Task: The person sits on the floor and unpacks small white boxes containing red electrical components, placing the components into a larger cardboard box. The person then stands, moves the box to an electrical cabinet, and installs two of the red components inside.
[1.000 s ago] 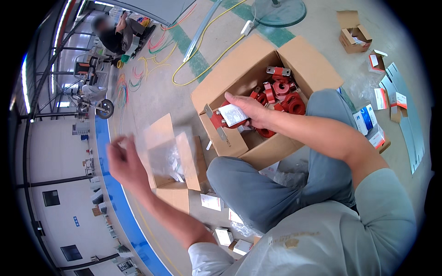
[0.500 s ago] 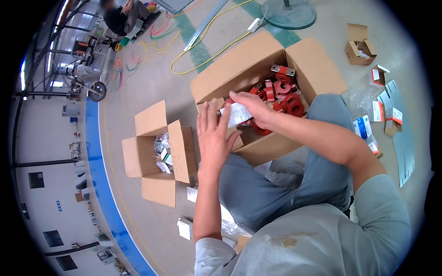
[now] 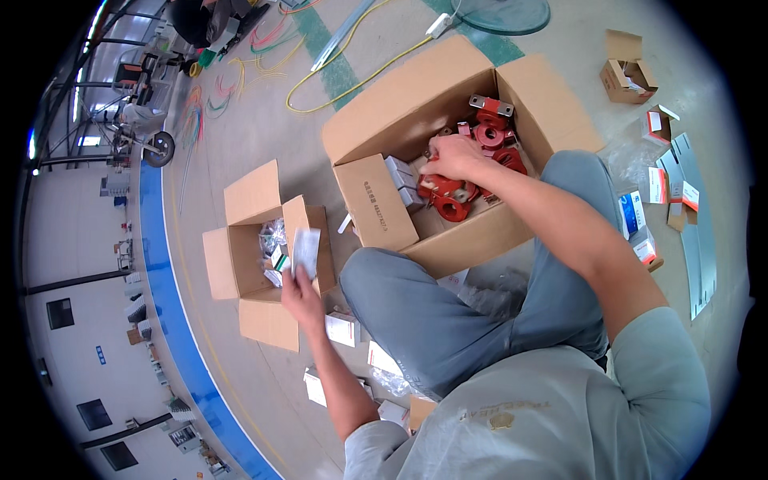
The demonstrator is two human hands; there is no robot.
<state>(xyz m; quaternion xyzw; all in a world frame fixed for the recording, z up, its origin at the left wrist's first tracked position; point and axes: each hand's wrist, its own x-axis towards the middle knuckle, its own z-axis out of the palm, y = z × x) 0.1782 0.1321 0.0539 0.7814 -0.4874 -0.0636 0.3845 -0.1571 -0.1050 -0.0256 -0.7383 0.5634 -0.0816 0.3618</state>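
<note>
Packet (image 3: 306,250) stands upright, long axis vertical, in left hand (image 3: 299,298).

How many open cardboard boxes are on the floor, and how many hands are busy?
Big open cardboard box with red parts, right hand reaching in: 1
Medium open box, left hand holding a white packet over it: 1
Small open box farther off: 1
Hands: 2
Total: 3 boxes, 2 hands

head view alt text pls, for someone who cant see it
A seated person's right hand reaches among red parts in a large cardboard box, while the left hand holds a pale wrapper over a smaller open box on the concrete floor.
</note>
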